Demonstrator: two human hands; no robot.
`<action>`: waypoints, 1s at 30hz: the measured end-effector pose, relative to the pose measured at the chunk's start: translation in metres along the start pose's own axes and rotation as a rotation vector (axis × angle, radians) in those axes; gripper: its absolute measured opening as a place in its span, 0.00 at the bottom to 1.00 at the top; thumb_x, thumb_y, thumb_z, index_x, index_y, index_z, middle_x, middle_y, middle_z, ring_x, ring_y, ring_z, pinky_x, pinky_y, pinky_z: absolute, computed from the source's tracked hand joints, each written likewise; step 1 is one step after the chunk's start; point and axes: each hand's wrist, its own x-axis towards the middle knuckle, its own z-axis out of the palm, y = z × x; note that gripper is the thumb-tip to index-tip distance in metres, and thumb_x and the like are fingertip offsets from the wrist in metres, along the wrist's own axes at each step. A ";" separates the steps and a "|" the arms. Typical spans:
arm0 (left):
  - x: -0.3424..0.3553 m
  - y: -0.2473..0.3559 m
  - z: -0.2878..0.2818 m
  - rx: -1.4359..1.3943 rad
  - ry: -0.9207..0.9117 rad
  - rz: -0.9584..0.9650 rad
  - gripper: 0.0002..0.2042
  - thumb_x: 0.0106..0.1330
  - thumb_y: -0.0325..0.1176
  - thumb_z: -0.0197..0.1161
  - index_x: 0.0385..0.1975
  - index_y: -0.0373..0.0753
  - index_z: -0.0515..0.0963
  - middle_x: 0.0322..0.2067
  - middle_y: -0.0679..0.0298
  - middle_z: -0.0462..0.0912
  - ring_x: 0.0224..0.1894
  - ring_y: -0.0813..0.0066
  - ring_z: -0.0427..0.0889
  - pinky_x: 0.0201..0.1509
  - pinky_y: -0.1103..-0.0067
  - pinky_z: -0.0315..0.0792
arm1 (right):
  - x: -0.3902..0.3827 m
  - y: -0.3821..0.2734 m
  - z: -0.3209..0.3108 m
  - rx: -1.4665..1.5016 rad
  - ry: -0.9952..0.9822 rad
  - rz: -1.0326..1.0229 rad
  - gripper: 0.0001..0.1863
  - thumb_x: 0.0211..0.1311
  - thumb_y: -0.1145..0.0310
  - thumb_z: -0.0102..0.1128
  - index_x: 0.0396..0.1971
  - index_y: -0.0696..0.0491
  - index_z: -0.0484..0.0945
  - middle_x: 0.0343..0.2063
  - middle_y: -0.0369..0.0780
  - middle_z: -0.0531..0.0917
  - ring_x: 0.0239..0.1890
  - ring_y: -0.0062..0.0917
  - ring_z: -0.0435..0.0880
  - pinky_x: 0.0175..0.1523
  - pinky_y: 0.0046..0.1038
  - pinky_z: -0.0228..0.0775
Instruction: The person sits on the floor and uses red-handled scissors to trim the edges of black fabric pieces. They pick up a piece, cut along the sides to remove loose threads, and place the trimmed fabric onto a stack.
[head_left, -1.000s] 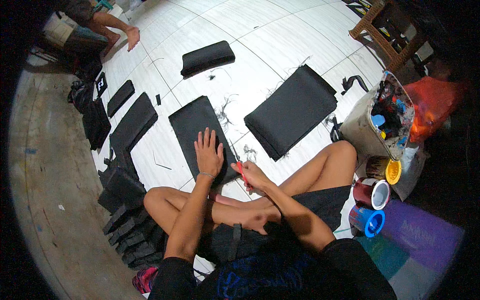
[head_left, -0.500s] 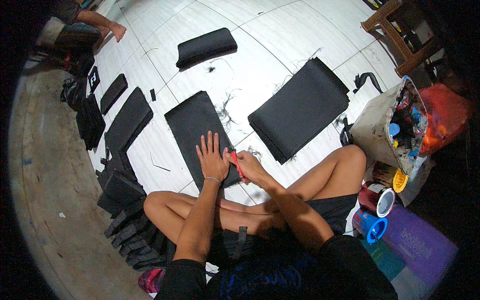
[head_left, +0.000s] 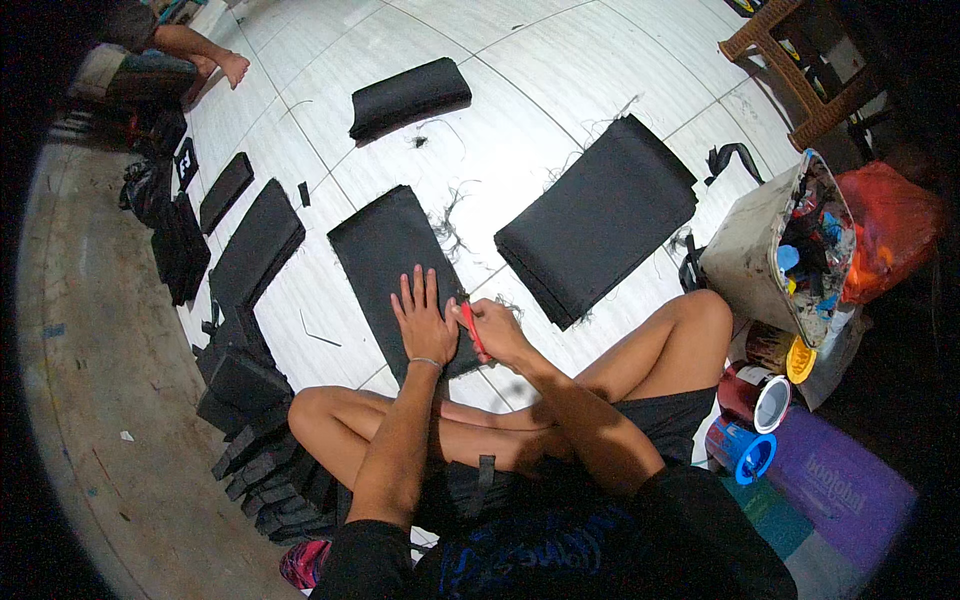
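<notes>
My left hand lies flat, fingers stretched out, on a stack of black fabric panels on the floor in front of my crossed legs. At the stack's right edge my right hand is closed around a slim red-handled tool; its working end is hidden, so its exact kind cannot be made out. The thumbs of both hands nearly meet at that edge. Loose black threads lie beside the stack. A larger stack of black fabric with frayed edges rests to the right.
A folded black fabric bundle lies farther off. More black pieces line the left side. At right stand a grubby bin full of scraps, a red bag, a blue cup-like container and a brown stool. Another person's foot shows far left.
Almost nothing differs. Both hands keep their places on the fabric stack, and the whole view has shifted very slightly.
</notes>
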 end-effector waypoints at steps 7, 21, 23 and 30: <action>-0.003 -0.001 0.000 -0.052 0.003 -0.010 0.29 0.69 0.43 0.49 0.69 0.40 0.57 0.72 0.58 0.51 0.74 0.54 0.44 0.74 0.54 0.37 | -0.013 -0.021 -0.009 0.045 0.001 0.084 0.29 0.64 0.45 0.58 0.39 0.61 0.72 0.13 0.33 0.69 0.12 0.16 0.68 0.13 0.22 0.59; -0.005 -0.009 -0.002 -0.048 -0.013 0.020 0.29 0.69 0.42 0.50 0.69 0.41 0.56 0.72 0.58 0.51 0.74 0.53 0.45 0.73 0.53 0.37 | -0.020 -0.015 -0.011 -0.028 -0.072 0.136 0.40 0.56 0.31 0.53 0.40 0.60 0.72 0.16 0.38 0.75 0.12 0.23 0.74 0.14 0.25 0.65; -0.006 -0.010 -0.002 -0.052 -0.019 0.020 0.30 0.69 0.42 0.50 0.69 0.41 0.56 0.72 0.58 0.50 0.74 0.53 0.45 0.73 0.53 0.37 | -0.017 -0.013 -0.011 -0.035 -0.081 0.141 0.40 0.56 0.30 0.53 0.39 0.60 0.73 0.16 0.37 0.75 0.12 0.23 0.74 0.14 0.25 0.65; -0.010 -0.018 0.000 -0.062 -0.016 0.024 0.30 0.69 0.44 0.50 0.69 0.40 0.57 0.71 0.58 0.52 0.74 0.52 0.46 0.73 0.52 0.38 | -0.012 -0.017 -0.010 -0.052 -0.087 0.131 0.40 0.55 0.30 0.54 0.36 0.59 0.73 0.15 0.37 0.75 0.12 0.22 0.74 0.16 0.25 0.67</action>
